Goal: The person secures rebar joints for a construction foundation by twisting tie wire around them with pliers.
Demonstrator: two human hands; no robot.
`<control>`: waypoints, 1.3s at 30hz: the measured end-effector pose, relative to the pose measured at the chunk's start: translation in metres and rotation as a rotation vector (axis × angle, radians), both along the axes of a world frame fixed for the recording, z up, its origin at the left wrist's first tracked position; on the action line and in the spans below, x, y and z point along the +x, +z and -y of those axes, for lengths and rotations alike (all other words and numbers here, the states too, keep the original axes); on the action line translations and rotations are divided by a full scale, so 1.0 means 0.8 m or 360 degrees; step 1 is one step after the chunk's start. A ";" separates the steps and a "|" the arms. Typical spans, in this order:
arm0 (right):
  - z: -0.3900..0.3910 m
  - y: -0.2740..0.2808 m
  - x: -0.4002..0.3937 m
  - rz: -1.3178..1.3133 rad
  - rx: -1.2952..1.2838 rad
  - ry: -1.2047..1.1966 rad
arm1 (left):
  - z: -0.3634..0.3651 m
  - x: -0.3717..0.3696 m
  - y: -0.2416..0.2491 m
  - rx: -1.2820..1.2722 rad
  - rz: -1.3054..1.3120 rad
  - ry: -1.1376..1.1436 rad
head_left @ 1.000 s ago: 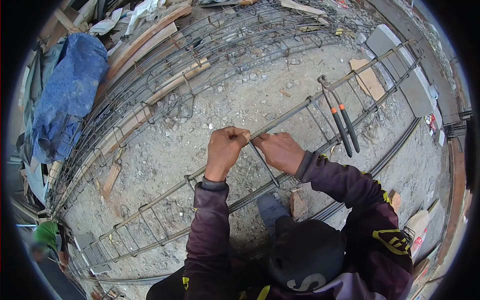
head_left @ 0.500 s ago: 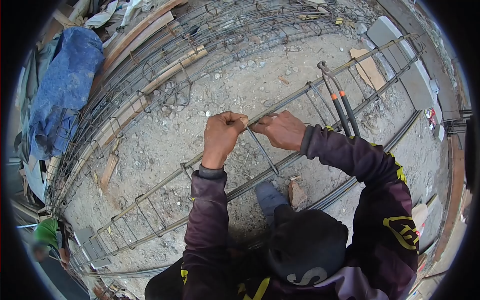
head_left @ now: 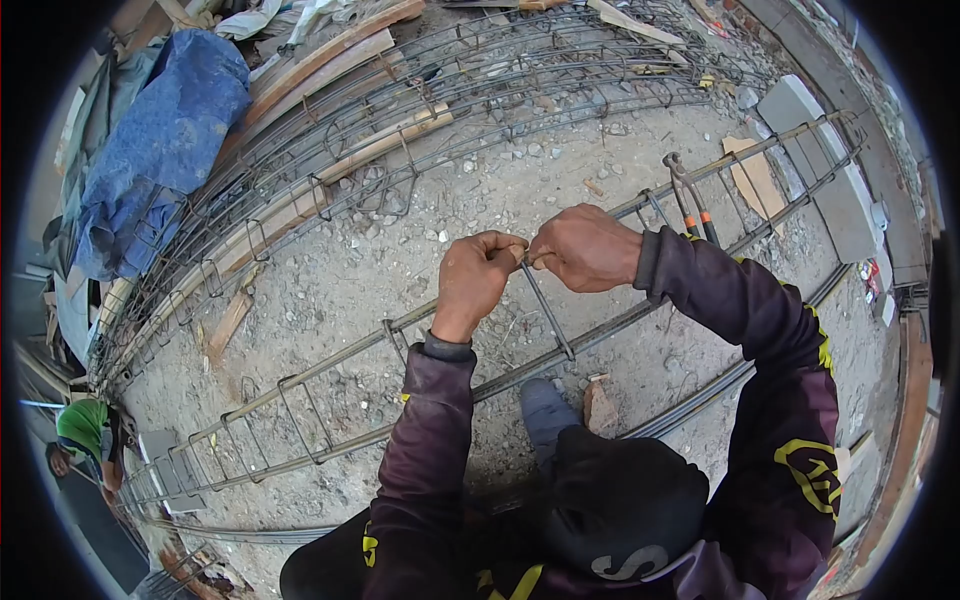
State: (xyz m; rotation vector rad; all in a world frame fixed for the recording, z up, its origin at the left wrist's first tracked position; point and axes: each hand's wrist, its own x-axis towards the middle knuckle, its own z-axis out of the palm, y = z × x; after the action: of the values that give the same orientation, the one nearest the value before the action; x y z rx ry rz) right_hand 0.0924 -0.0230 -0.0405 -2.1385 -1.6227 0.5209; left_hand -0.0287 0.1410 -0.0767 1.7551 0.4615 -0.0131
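Observation:
My left hand (head_left: 474,283) is closed in a pinch at the far bar of a long rebar cage (head_left: 345,349), right at the top of a stirrup (head_left: 548,312). Knuckles up, my right hand (head_left: 588,248) is closed beside it, its fingertips nearly meeting the left ones over the same joint. Whatever is between the fingers is too small to make out. A pair of pincers (head_left: 684,188) with orange-and-black handles rests on the cage to the right, partly hidden behind my right sleeve.
More rebar cages (head_left: 330,185) lie along the far side near wooden planks (head_left: 375,135). A blue tarp (head_left: 165,150) is heaped at the left. A pale block (head_left: 835,180) supports the cage's right end. Another person in green (head_left: 84,428) is at the lower left.
The view has shifted, with the scene sliding right and slightly down. My right hand has curled from extended fingers into a closed grip, and its sleeve covers more of the pincers.

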 end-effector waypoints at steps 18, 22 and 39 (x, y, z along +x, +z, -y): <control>-0.063 0.062 0.019 0.1132 0.0376 0.0829 | 0.068 -0.021 -0.012 0.0841 0.0445 0.0697; -0.091 0.035 0.033 0.0937 0.0092 0.0724 | 0.069 -0.019 -0.015 0.0786 0.0464 0.0759; -0.036 0.131 0.056 0.0509 0.0335 0.0060 | 0.070 -0.019 -0.011 0.0920 0.0385 0.0679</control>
State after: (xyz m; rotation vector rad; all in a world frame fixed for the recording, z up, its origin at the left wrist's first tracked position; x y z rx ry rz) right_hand 0.1373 0.0062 0.0646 -2.1144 -1.7955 0.0123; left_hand -0.0441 0.0850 -0.0857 2.1448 0.6984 0.6874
